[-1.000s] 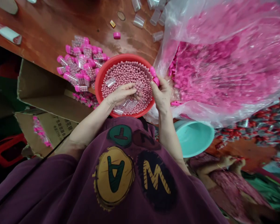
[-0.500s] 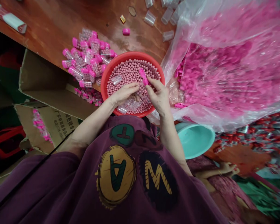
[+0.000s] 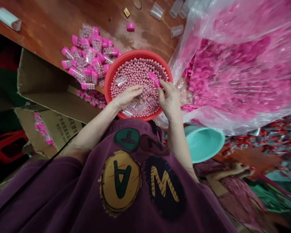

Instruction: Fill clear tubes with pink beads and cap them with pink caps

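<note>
My left hand [image 3: 128,97] is closed around a small clear container [image 3: 145,90] with pink balls in it, low over the red basin [image 3: 108,85]. Between the fingertips of my right hand [image 3: 171,100] is a bright pink plastic cap [image 3: 154,78], just right of the container and apart from it. Pink balls [image 3: 138,69] fill much of the basin. On top of them lie several clear containers, one of them at the left [image 3: 121,81] and others partly hidden near my left hand.
Left of the basin is a heap of pink-capped containers [image 3: 91,56], above an open cardboard box [image 3: 43,84]. A plastic bag of pink caps [image 3: 228,77] lies at right, a turquoise basin [image 3: 205,145] below it. Clear containers [image 3: 156,11] stand farther back. Another person's arm [image 3: 223,176] shows lower right.
My right hand has moved slightly right with the pink cap, widening the gap to the container. My left hand stays nearly in place, still holding the container. The whole view has shifted slightly.
</note>
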Demonstrator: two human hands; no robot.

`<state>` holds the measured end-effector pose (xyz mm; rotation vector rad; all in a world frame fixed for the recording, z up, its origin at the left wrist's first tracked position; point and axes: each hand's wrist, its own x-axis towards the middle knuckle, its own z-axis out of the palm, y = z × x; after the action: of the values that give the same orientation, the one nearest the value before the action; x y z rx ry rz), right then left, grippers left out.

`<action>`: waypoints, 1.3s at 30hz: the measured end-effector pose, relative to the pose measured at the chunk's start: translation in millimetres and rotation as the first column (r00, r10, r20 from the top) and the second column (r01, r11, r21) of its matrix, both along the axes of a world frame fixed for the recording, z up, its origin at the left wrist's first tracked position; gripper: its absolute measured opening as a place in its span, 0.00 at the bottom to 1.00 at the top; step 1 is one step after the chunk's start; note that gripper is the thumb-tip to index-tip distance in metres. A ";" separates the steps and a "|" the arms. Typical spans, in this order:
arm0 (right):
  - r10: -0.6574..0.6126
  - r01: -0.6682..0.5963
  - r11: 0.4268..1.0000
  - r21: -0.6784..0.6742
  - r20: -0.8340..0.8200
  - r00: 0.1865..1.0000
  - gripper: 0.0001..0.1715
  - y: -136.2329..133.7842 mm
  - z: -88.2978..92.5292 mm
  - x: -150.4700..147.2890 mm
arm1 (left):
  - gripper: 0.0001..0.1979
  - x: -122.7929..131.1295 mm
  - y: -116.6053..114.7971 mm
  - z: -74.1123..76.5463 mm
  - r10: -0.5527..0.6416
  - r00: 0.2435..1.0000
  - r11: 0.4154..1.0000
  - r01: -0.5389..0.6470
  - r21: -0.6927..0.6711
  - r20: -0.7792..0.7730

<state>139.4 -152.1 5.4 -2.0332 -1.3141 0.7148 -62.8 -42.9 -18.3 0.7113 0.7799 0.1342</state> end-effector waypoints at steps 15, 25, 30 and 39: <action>-0.069 0.079 0.991 0.108 -0.090 0.994 0.29 -3.2 0.2 -32.5 | 0.14 13.9 -19.7 -1.7 0.081 0.997 0.983 -0.082 0.165 0.016; -0.042 0.063 0.991 0.119 -0.171 0.984 0.27 -10.6 9.4 -32.1 | 0.14 8.7 -3.5 17.4 -0.037 0.997 0.968 0.019 0.251 0.067; -0.065 0.083 0.988 0.132 -0.139 0.988 0.24 -11.1 11.6 -32.3 | 0.15 7.9 -1.2 20.4 -0.067 0.997 0.954 0.052 0.297 0.042; -0.024 0.024 0.995 0.098 -0.008 1.000 0.26 -11.8 20.2 -32.5 | 0.16 7.6 -5.0 18.5 -0.047 0.997 0.960 0.030 0.278 0.053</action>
<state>107.0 -163.9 25.7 -1.9634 -1.2932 0.6340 -55.2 -47.9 0.3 0.9834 0.6967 0.2312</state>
